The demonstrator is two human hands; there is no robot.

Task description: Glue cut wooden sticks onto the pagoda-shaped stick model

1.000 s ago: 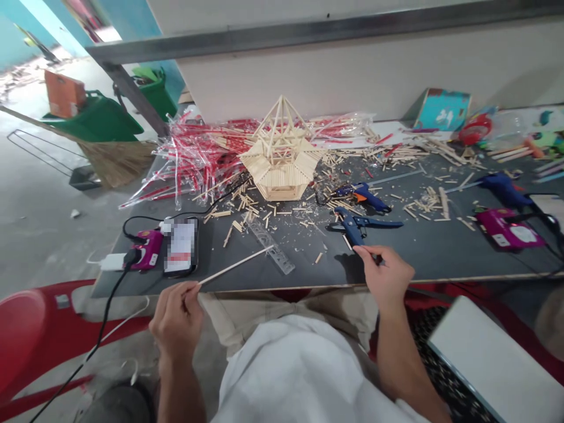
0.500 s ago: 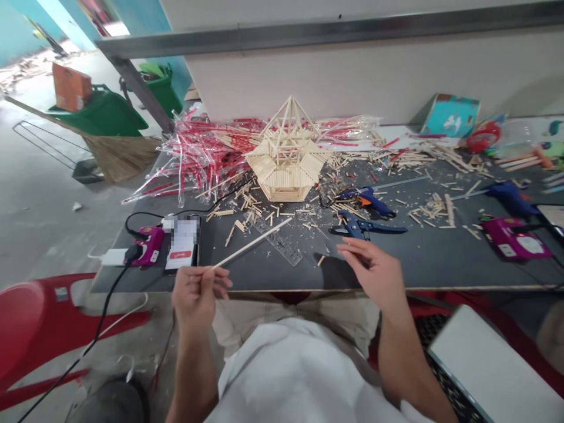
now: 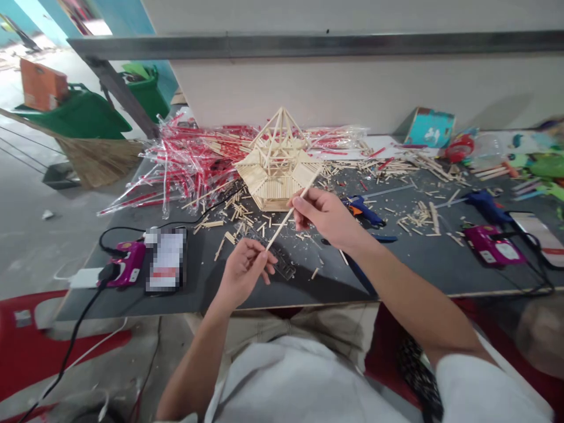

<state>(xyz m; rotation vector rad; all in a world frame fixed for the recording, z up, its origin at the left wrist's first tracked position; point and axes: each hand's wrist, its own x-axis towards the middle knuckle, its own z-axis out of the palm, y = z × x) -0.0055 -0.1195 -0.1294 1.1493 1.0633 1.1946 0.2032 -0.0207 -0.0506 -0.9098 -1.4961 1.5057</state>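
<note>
A thin pale wooden stick [image 3: 280, 228] slants between my hands above the table. My left hand [image 3: 247, 267] pinches its lower end, and my right hand [image 3: 324, 214] grips it nearer the upper end, which sticks out past the fingers. Just behind stands a model [image 3: 278, 158] of glued sticks, with a slatted roof and a pointed frame on top. A clear ruler [image 3: 284, 265] lies under the hands, partly covered by them. Beyond my right wrist is a blue glue gun [image 3: 366, 211]; a blue-handled cutter [image 3: 384, 238] is largely hidden by that forearm.
Stick offcuts litter the dark table [image 3: 211, 249]. Red-and-clear plastic wrappers [image 3: 194, 158] pile up at the back left. A phone [image 3: 166, 258] and a purple power strip [image 3: 128, 264] lie left. Another purple power strip [image 3: 496, 244] and a second glue gun [image 3: 487, 205] are on the right.
My right hand has moved left and taken hold of the stick's upper part. My left hand has moved right with the stick, which now points up more steeply. The view has shifted slightly.
</note>
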